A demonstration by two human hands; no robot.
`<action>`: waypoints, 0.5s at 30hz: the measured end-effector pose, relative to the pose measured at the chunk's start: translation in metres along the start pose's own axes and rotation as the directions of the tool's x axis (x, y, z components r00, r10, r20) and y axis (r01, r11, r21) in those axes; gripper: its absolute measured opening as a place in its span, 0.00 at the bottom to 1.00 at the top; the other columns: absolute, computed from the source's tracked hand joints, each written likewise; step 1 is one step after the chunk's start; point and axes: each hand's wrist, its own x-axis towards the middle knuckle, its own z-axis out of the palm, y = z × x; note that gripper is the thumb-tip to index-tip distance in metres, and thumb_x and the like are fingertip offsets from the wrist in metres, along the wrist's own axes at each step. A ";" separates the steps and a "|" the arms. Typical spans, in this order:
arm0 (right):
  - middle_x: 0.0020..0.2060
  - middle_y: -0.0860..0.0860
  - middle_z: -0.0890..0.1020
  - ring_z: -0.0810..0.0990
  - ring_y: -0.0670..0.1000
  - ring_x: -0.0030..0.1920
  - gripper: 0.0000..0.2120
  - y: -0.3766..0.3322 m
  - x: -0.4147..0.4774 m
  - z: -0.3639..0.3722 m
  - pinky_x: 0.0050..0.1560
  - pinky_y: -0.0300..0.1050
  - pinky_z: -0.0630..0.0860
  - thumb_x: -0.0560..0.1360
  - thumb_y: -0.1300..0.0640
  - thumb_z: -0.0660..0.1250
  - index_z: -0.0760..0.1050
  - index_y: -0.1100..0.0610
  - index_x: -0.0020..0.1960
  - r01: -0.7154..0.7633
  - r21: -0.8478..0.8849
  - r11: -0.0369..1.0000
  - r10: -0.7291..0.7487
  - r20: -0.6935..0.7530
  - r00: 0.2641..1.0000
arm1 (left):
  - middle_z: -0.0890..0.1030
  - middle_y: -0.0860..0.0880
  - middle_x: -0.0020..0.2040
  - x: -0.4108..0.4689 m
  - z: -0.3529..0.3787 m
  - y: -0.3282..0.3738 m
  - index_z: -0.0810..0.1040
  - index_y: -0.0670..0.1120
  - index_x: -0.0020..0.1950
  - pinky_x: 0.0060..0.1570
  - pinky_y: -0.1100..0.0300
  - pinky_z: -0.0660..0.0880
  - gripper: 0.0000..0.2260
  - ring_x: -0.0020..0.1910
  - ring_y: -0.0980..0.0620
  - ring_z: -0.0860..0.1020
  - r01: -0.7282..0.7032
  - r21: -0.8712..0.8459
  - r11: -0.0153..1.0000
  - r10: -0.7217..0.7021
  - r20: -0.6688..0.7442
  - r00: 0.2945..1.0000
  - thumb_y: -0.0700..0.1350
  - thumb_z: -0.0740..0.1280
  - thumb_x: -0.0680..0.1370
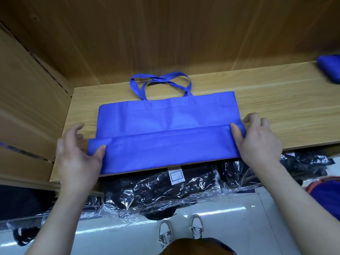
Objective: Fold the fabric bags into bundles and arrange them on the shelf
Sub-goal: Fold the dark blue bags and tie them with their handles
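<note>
1. Head view: the bag (165, 118) lies flat at the shelf's (276, 100) front edge, handles (160, 80) pointing to the back. Its bottom band is turned up over the body, so the first fold looks under way.
2. Left hand (77, 150): the thumb presses the band's left end and the fingers are spread loose, off the cloth. That's likely pinning the crease.
3. Right hand (257, 138): it pinches the band's right end, thumb on top, keeping the fold square.
4. A finished bundle (330, 68) sits at the shelf's back right edge, well apart.
5. Wrapped dark packs (156, 190) lie below the shelf's front edge.
</note>
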 end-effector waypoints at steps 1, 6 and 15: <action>0.55 0.60 0.72 0.77 0.65 0.45 0.19 0.000 -0.002 0.002 0.41 0.53 0.70 0.78 0.45 0.64 0.69 0.57 0.60 0.012 0.047 0.999 -0.011 -0.032 0.999 | 0.76 0.44 0.61 0.003 0.000 -0.001 0.74 0.47 0.66 0.58 0.48 0.70 0.23 0.55 0.40 0.75 -0.153 0.077 0.985 0.151 0.031 0.988 0.44 0.74 0.72; 0.59 0.62 0.76 0.77 0.65 0.56 0.17 -0.005 0.001 0.002 0.48 0.59 0.74 0.72 0.66 0.68 0.76 0.60 0.60 0.414 -0.024 0.910 -0.412 -0.158 0.897 | 0.64 0.54 0.76 -0.005 0.007 -0.003 0.67 0.55 0.74 0.74 0.44 0.56 0.37 0.76 0.52 0.60 -0.569 0.217 0.793 0.354 0.596 0.721 0.74 0.45 0.74; 0.78 0.40 0.45 0.42 0.45 0.78 0.40 -0.026 -0.025 0.000 0.77 0.52 0.39 0.68 0.21 0.34 0.44 0.36 0.77 0.665 -0.005 0.746 -0.582 0.481 0.656 | 0.58 0.53 0.79 -0.010 0.002 -0.017 0.57 0.53 0.79 0.73 0.50 0.50 0.38 0.77 0.53 0.57 -0.688 0.335 0.644 0.367 0.653 0.662 0.73 0.47 0.74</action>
